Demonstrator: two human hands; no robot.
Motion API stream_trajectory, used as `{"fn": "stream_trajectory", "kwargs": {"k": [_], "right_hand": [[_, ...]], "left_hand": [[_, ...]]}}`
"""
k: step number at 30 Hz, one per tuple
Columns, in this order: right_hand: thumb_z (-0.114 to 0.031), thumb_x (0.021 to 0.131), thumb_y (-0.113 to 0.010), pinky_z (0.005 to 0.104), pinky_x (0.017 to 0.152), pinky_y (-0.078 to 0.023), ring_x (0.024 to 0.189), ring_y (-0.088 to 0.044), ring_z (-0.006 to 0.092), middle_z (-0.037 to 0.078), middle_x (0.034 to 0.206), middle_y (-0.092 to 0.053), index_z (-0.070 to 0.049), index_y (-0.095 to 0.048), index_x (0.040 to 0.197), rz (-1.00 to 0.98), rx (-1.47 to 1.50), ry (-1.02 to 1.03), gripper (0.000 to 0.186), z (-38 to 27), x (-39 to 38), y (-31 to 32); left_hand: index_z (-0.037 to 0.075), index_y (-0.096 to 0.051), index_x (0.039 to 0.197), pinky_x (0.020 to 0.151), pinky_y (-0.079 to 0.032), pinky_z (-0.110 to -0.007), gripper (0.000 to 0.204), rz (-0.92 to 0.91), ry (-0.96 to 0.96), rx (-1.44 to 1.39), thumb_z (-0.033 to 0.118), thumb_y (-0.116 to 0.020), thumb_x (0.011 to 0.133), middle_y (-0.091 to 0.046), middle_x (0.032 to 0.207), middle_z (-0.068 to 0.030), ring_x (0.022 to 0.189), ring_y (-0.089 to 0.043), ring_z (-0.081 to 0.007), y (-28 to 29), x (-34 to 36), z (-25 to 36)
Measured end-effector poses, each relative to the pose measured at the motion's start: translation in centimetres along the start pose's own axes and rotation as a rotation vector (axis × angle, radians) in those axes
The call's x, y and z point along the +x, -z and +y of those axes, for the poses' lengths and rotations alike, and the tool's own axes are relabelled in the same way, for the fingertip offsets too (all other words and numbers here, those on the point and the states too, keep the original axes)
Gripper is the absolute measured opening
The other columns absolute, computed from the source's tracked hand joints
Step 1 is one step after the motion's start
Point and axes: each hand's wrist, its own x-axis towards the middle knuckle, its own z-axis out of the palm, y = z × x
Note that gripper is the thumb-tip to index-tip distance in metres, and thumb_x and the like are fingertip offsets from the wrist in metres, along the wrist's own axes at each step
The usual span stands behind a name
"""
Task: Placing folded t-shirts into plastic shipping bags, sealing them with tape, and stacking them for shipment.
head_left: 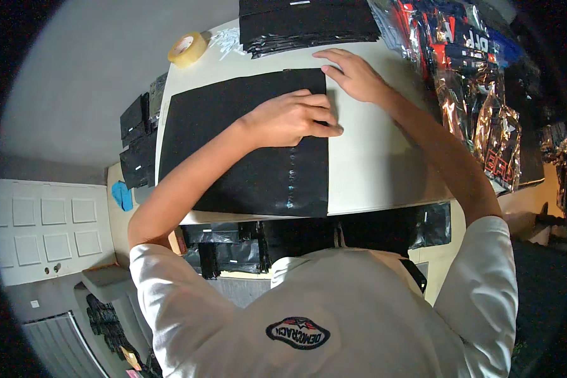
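Note:
A large black plastic mailing bag lies flat on the white table, a line of small shiny marks running down it near its right edge. On the right part of this bag rests my left hand, its fingers curled and pressed together; whatever they hold, if anything, is hidden beneath them. Just beyond the bag's far right corner is my right hand, low over the white tabletop. Its fingers are stretched out and apart, with nothing in them.
Along the far edge sits a stack of black bags, with a roll of tape and a heap of small white strips to its left. Clear-wrapped packages pile up at the right. More black packages lie below the near edge.

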Motion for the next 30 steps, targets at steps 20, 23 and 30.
{"fn": "stream_trajectory", "kwargs": {"k": [20,23,30], "right_hand": [[-0.015,0.102,-0.062,0.0397,0.113,-0.044,0.131,-0.061,0.0295,0.015,0.136,-0.068,-0.006,-0.06,0.139,-0.034,0.168,-0.059,0.039,2.8,-0.1,0.2],[-0.014,0.101,-0.062,0.0398,0.114,-0.043,0.132,-0.06,0.0296,0.015,0.137,-0.067,-0.005,-0.061,0.138,-0.04,0.175,-0.044,0.038,2.7,0.3,-0.4],[-0.016,0.101,-0.061,0.041,0.117,-0.041,0.135,-0.058,0.0321,0.016,0.141,-0.064,-0.004,-0.06,0.139,-0.095,0.098,-0.083,0.04,2.1,0.2,-0.1]], "left_hand": [[0.01,-0.08,0.095,0.093,-0.056,-0.038,0.035,0.243,0.315,-0.008,-0.006,-0.075,0.064,-0.068,0.11,-0.0026,0.108,-0.065,-0.0255,8.1,-9.7,1.2],[0.012,-0.082,0.096,0.094,-0.056,-0.039,0.038,0.221,0.533,0.058,-0.01,-0.074,0.066,-0.069,0.114,-0.0039,0.11,-0.065,-0.0266,8.5,-16.0,2.9],[0.011,-0.063,0.139,0.091,-0.057,-0.044,0.049,0.028,1.289,0.381,0.006,-0.068,0.091,-0.07,0.116,-0.0128,0.111,-0.065,-0.037,5.9,-25.3,6.3]]}}
